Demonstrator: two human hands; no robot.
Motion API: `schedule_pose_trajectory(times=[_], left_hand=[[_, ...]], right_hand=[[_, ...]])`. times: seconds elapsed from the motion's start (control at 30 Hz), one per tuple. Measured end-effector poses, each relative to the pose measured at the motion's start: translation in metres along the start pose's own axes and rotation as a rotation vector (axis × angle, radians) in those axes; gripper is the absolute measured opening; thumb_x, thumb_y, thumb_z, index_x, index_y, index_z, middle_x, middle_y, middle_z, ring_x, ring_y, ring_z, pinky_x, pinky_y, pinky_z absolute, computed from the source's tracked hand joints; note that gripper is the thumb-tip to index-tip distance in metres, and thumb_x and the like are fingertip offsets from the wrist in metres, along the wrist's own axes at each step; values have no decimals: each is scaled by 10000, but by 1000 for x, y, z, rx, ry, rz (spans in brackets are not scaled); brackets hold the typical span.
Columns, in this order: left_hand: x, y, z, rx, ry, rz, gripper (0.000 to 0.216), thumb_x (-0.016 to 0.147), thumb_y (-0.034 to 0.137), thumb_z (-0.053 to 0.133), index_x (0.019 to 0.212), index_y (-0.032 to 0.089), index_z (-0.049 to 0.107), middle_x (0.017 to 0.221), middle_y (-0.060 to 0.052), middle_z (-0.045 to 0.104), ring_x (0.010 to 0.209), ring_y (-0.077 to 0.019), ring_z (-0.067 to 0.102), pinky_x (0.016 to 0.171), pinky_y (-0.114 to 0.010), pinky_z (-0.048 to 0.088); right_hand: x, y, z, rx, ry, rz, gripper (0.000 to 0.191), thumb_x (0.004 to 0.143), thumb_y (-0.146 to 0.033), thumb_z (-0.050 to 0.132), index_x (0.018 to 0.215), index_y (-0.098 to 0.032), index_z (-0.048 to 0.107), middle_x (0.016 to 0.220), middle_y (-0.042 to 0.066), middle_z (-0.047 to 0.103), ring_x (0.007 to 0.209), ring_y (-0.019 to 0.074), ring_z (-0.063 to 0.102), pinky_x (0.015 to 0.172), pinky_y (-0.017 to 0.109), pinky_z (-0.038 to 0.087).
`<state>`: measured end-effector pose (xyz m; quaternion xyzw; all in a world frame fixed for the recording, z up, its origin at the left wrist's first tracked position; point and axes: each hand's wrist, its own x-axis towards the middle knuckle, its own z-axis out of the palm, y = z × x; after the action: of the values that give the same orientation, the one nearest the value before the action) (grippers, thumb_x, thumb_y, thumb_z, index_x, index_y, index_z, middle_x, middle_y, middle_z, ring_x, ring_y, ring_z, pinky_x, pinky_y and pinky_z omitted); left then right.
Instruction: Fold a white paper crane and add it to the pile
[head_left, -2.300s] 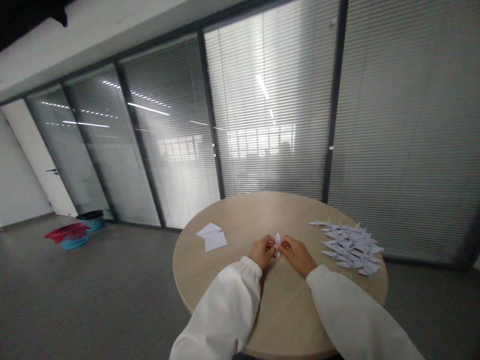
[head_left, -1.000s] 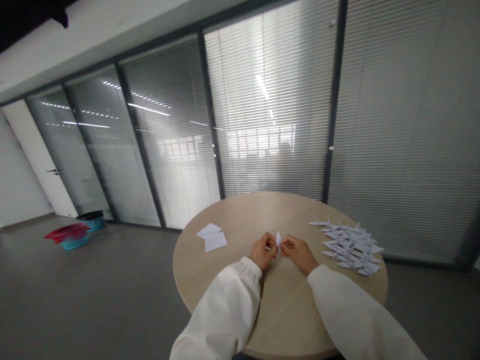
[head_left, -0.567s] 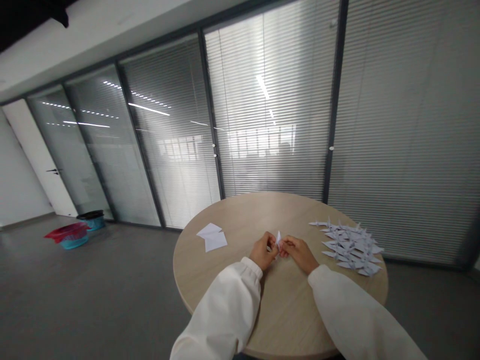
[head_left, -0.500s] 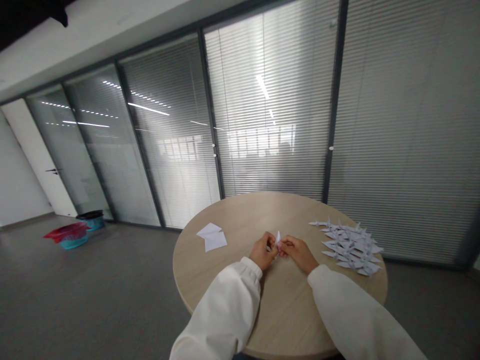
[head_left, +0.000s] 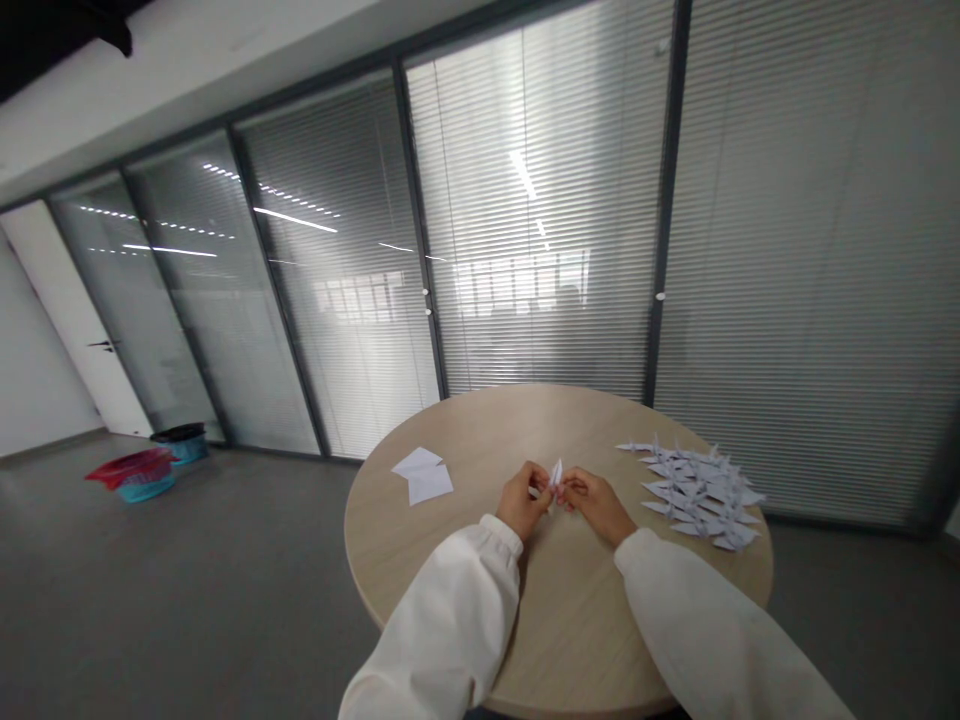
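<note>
A small piece of folded white paper (head_left: 556, 473) stands point-up between my hands above the middle of the round table. My left hand (head_left: 525, 499) pinches it from the left side. From the right, the fingertips of my right hand (head_left: 595, 503) close on the same piece. Its lower part is hidden behind my fingers. Off to the right lies a cluster of several folded white paper cranes (head_left: 701, 495), wings and points spread. Some sheets of white paper (head_left: 429, 482) lie flat to the left of my left hand.
The round wooden table (head_left: 570, 640) carries all the paper. Behind it runs a glass partition with blinds (head_left: 540, 220). On the grey floor at far left stand a blue bin with a red liner (head_left: 139, 475) and another with a black liner (head_left: 181, 442).
The folded paper has turned slightly between my fingers and now shows a split between its upright points. Both hands keep nearly the same place.
</note>
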<state>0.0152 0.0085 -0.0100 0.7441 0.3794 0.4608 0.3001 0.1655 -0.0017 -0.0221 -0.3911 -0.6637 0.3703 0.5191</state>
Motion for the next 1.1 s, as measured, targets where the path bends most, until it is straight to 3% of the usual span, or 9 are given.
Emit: schedule_pose_trajectory(times=[0.77,1.1], left_hand=[[0,6,-4,92,34,47,100,707,247,521,745,157,545,709,-5,547,662,-102,518,499,-168,434],[1,7,-6,-60,8,-24,208,695,226,536,895,178,506,684,11,550,615,-96,513,409,-143,414]], right_hand=[[-2,-5,0,-40,12,0,195,738,-358,508,789,-171,536,667,11,601,641,146,568,558,236,444],[-4,-10,2,-80,34,10,188,725,-351,519,787,-176,548,688,14,605,658,150,568,570,240,447]])
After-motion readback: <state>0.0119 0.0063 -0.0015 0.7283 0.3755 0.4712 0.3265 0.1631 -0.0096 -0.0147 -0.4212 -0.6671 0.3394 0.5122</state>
